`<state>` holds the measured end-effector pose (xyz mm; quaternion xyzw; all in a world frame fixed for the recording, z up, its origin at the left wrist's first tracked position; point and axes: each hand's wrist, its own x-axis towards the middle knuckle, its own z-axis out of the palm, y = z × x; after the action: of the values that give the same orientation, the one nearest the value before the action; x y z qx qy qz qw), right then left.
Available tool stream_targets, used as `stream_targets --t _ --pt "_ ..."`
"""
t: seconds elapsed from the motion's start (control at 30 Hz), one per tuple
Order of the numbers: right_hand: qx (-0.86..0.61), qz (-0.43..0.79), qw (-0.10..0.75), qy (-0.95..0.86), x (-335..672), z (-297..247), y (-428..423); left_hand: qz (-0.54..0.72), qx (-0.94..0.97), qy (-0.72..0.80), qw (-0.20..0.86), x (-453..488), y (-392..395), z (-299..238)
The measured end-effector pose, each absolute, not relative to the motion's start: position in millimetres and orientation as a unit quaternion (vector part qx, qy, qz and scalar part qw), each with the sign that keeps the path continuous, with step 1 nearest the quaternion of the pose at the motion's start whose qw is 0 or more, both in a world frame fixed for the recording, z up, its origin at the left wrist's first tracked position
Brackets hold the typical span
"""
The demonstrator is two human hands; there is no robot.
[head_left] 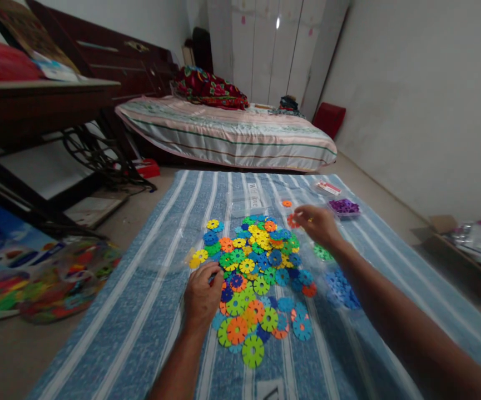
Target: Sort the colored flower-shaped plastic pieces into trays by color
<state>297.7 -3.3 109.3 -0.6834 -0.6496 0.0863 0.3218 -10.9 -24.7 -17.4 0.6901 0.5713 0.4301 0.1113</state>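
Note:
A loose pile of flat, notched plastic discs [246,265] in yellow, green, blue and orange covers the middle of the striped cloth [152,289]. My right hand [319,226] is beyond the pile at its right, fingertips pinched on an orange disc [292,220]. Just past it, another orange disc [287,203] lies in a clear container. At the pile's left edge rests my left hand [203,291], its fingers curled in; what they hold, if anything, is hidden. Two yellow discs [199,256] lie just beyond that hand.
Purple pieces [344,208] fill a clear box at the right. Green discs [322,253] and blue discs [342,289] are grouped near my right forearm. A clear tray [238,206] stands behind the pile. Bagged colourful pieces [65,278] lie on the floor at left; a bed [232,133] stands beyond.

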Motion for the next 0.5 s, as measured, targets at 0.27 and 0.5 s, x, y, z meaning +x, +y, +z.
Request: stream_targets --t 0.27,0.5 --pt "-0.721 -0.006 0.308 -0.621 310.3 115.1 10.0 0.425 0.699 0.565 0.108 -10.2 -26.1 -14.0" --pt "-0.590 0.065 -0.065 -0.802 271.1 91.1 -81.1 0.425 0.703 0.561 0.105 -9.0 -25.7 -14.2"
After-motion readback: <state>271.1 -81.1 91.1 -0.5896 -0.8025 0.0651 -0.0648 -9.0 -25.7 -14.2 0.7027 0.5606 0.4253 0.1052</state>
